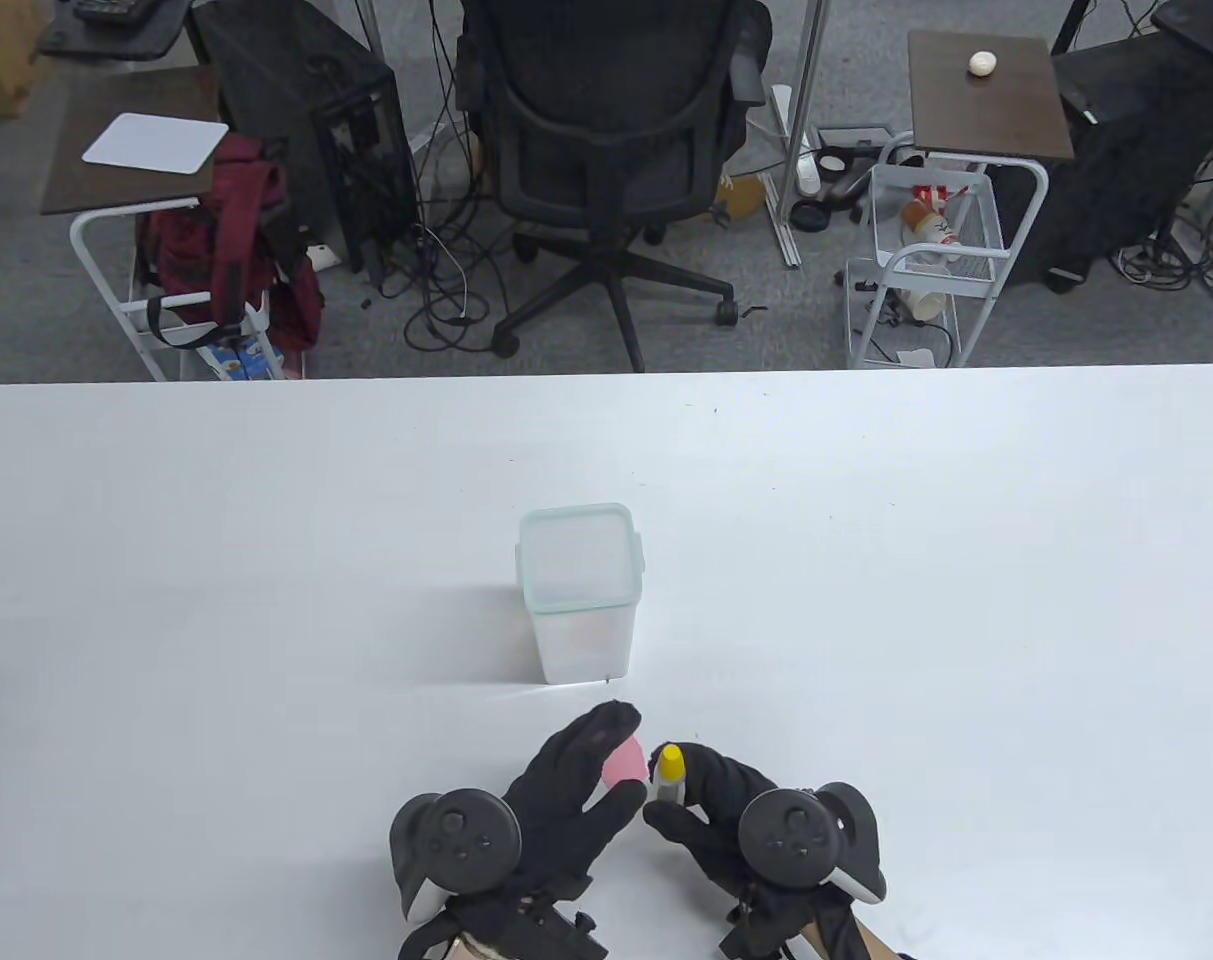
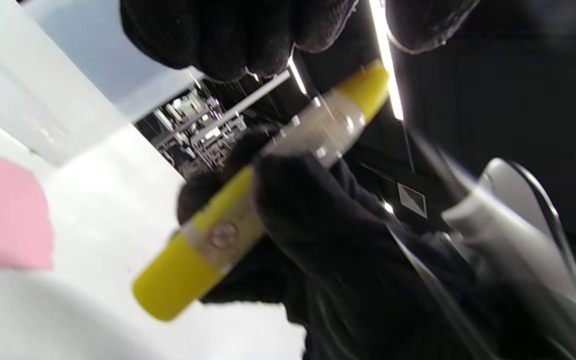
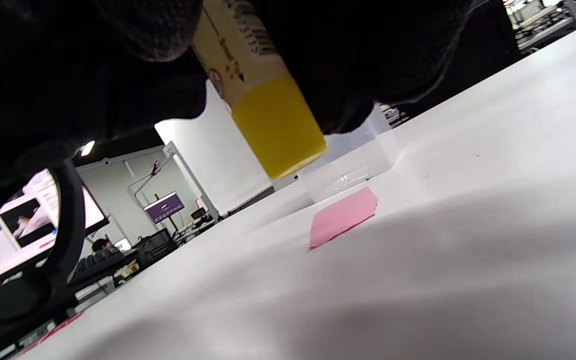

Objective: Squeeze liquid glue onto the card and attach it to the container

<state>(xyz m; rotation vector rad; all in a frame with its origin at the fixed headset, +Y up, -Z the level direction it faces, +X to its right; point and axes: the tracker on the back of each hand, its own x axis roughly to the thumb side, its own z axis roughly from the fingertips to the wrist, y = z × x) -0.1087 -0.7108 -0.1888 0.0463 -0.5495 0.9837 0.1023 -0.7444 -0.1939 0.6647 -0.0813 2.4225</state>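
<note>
Pink card (image 1: 623, 763) under left hand (image 1: 566, 790); right hand (image 1: 716, 810) grips capped-looking glue tube (image 1: 668, 772). Risk: unpinned card slides, glue hits table (image 1: 266, 560); left fingers' contact unclear.

Premises are an office or lab workspace. Beyond the far edge of the white table (image 1: 266, 480) stand a black office chair (image 1: 611, 140), a computer tower (image 1: 311, 130) with loose floor cabling, and wire-framed trolleys (image 1: 926, 260). The right wrist view shows monitors (image 3: 165, 206) at far desks.
</note>
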